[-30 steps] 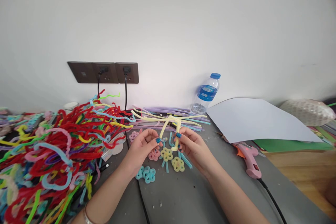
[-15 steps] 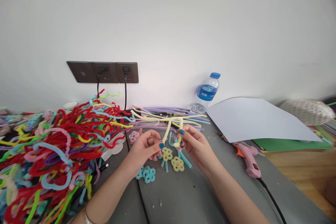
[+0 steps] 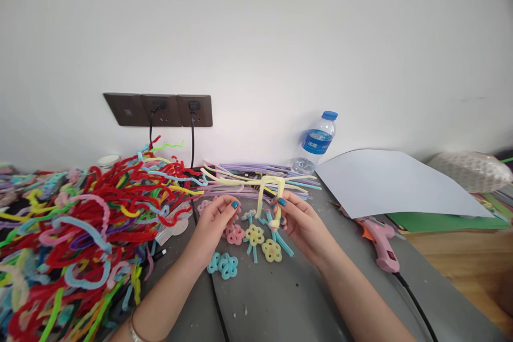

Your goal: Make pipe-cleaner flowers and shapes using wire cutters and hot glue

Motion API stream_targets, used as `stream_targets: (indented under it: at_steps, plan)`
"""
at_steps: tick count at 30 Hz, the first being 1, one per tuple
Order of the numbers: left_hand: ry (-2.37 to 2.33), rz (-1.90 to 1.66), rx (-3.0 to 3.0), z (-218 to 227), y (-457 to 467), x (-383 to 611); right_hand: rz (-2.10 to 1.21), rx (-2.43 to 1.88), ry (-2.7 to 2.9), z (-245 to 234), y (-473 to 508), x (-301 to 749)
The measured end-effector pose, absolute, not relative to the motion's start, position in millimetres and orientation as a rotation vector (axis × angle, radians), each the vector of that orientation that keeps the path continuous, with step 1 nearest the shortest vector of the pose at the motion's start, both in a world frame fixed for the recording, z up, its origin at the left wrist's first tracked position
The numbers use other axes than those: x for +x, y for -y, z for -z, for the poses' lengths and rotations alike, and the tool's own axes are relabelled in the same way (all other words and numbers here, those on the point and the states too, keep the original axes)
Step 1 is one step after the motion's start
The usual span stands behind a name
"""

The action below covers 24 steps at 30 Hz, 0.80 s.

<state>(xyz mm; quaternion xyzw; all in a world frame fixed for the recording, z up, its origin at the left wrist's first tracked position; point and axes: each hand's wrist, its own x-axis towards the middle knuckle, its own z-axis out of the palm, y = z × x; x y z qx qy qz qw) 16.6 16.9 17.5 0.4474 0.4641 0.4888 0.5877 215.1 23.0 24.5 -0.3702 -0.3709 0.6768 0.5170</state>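
My right hand point(image 3: 298, 219) pinches a pale yellow pipe cleaner point(image 3: 272, 179), bent into an upside-down U with a small curl at its lower right end. The pipe cleaner's left leg hangs free. Left of it, my left hand point(image 3: 218, 219) is closed, thumb against the fingers, with nothing visible in it. Below and between the hands lie yellow pipe-cleaner flowers point(image 3: 272, 250), a pink flower point(image 3: 234, 234) and short blue stems point(image 3: 285, 245). Blue flowers point(image 3: 227, 265) rest nearer me, below the left hand.
A large tangle of coloured pipe cleaners point(image 3: 92, 224) covers the left side. Straight pipe cleaners point(image 3: 224, 181) lie at the back near a water bottle point(image 3: 316, 141). On the right are white paper point(image 3: 401, 181) and a pink glue gun point(image 3: 382, 246) with its cord.
My left hand has let go of the yellow pipe cleaner's left leg and moved a little left, uncovering the pink flower. The right hand keeps its hold, and the pipe cleaner has shifted slightly right.
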Motion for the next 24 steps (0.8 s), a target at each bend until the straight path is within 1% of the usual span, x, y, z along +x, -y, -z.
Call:
stream_targets:
  at_steps: [5,14,24]
  plan:
    - [-0.984,-1.061,1.099,-12.0,-15.6,15.5,-1.746,-0.878,0.872,-24.4,-21.1,212.3]
    - [-0.943,-0.863,1.148,-13.9,-14.2,20.7,-1.835,-0.792,0.857,-22.2,-20.0,210.2]
    - [-0.908,-0.856,1.024,-13.0,-13.2,19.4,-1.804,-0.814,0.873,-17.7,-21.6,210.7]
